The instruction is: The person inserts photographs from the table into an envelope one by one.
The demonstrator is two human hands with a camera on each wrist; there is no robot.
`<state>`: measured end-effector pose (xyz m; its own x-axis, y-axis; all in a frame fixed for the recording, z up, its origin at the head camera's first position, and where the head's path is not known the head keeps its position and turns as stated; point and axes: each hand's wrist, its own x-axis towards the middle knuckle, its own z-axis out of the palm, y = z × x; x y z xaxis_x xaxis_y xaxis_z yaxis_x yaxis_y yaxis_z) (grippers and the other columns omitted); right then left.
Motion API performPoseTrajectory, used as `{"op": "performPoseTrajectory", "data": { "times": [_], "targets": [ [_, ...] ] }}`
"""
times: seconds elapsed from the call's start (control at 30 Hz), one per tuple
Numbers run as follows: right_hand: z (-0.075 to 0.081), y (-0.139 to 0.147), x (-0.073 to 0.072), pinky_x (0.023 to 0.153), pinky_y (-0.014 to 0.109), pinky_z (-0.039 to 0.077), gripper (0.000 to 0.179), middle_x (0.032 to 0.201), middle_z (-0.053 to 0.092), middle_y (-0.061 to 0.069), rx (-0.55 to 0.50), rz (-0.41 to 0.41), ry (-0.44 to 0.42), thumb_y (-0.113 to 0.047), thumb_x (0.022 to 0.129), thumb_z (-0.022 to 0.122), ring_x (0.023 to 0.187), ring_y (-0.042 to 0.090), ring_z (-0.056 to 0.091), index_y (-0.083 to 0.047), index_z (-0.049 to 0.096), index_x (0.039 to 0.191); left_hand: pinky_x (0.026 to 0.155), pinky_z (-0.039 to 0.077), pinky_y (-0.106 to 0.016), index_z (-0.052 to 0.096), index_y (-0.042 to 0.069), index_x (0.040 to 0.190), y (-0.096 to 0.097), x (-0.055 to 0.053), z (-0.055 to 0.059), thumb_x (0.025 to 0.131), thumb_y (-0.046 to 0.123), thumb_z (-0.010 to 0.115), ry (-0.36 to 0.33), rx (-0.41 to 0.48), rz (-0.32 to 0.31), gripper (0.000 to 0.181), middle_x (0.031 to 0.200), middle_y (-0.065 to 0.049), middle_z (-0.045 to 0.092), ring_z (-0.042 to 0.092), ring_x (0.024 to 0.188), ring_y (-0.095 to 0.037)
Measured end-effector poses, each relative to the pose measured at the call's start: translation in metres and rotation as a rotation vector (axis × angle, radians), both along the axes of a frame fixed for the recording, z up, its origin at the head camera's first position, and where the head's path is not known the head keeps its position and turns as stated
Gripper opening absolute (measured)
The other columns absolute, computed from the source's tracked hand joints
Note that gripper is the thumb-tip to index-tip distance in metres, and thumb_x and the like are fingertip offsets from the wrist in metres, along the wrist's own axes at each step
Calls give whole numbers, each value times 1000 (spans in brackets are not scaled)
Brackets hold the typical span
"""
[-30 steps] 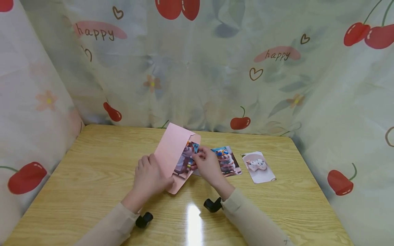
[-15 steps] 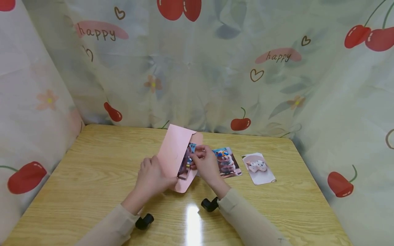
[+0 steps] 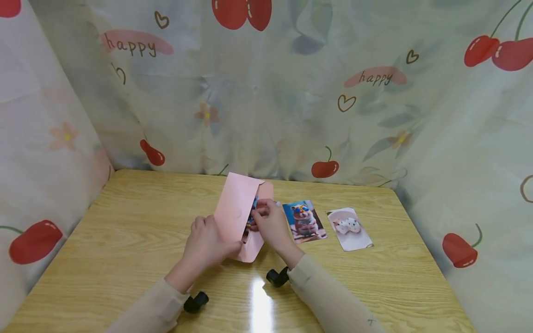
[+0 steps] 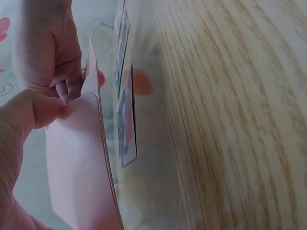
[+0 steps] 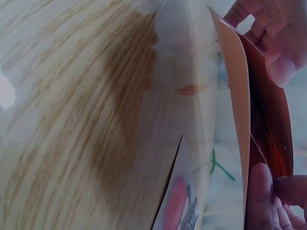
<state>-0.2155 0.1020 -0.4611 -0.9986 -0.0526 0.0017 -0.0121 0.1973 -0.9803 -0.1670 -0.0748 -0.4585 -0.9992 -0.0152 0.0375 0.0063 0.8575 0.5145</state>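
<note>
Grips pink envelope (image 3: pixel 235 208) in left hand (image 3: pixel 206 240), with fingers on its left edge and thumb bent across the near end. Pinches printed photo card (image 3: pixel 250 218) in right hand (image 3: pixel 272 226), with thumb and bent fingers close together at the card's right edge. Has card mostly inside the envelope, with just a narrow dark, multicoloured strip exposed at the mouth. Cannot tell picture on it; too covered. Holds envelope tilted above wooden table (image 3: pixel 137 240), near table's middle, with mouth facing right and open flap (image 3: pixel 265 188) reaching right, behind right hand. Cannot tell exactly how deep right fingertips go into the mouth.

Just right of right hand, flat on table: hamster photo (image 3: pixel 306 222), with blue-lensed sunglasses on the hamster. Farther right, just beside, not touching: pale photo (image 3: pixel 350 229) with two small white figures. Between flap and hamster photo: corner of another card (image 3: pixel 276 202), mostly hidden by right hand. Near side: cream sleeves (image 3: pixel 329 296), black device (image 3: pixel 195 302) at left wrist, similar one at right. Far side: cherry-print curtain (image 3: pixel 254 92) with "happy" lettering.
</note>
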Motion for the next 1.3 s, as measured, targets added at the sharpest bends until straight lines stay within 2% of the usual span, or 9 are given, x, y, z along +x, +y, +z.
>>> {"op": "performPoseTrajectory", "data": {
  "times": [0.23,0.4,0.6,0.67,0.8,0.9,1.03,1.23,1.3],
  "targets": [
    [3,2,1,61,34,56,38,92,67,9,24,-1,-27,-12,93,64,71,23,69,-4,53,129,74,43,-42,48,-10,113,-3,0,-1,59,59,75,-43,-5,18,92,106,-22,43,41,95,-33],
    [5,6,2,60,33,56,38,94,67,9,38,-24,-14,-13,92,66,72,22,68,-6,55,127,70,42,-41,47,-10,113,-8,-2,-3,60,61,74,-64,-15,34,92,105,-22,42,41,92,-32],
    [14,17,5,62,43,56,36,97,66,10,24,-16,33,-14,91,67,76,28,68,-7,56,125,68,42,-42,46,-11,113,-16,-5,-4,61,59,74,-84,-38,54,91,104,-22,41,41,90,-32],
    [25,23,8,62,44,56,36,100,65,12,27,-11,49,-12,91,67,75,29,68,-6,55,125,68,43,-43,46,-12,114,-18,-6,-4,61,61,74,-91,-43,58,95,104,-23,41,41,91,-33],
    [28,39,4,65,47,55,42,108,61,12,43,-35,52,-21,90,69,81,34,65,-9,53,127,69,43,-43,44,-13,117,-21,-7,-4,60,66,75,-99,-37,65,102,105,-23,41,41,92,-33],
    [18,57,-3,68,50,54,48,112,59,9,71,-69,32,-29,87,73,91,39,62,-14,52,128,69,43,-43,44,-13,118,-23,-7,-5,60,66,75,-101,-29,66,103,105,-22,41,41,92,-33],
    [15,83,-7,69,51,54,53,115,58,8,129,-105,1,-34,85,74,91,41,62,-16,51,129,69,43,-43,44,-13,118,-23,-6,-4,60,65,75,-98,-33,64,102,105,-23,41,41,92,-33],
    [5,119,-15,72,48,54,63,117,54,9,169,-132,-51,-37,83,75,91,36,67,-14,45,134,71,43,-43,44,-13,118,-24,-5,-4,61,63,74,-100,-52,58,100,106,-24,42,41,93,-33],
    [2,128,-16,73,45,54,65,119,54,11,236,-154,-59,-39,83,75,93,32,67,-13,45,135,71,42,-44,44,-13,118,-24,-5,-4,61,63,74,-103,-52,59,99,107,-24,42,41,93,-33]
  ]
}}
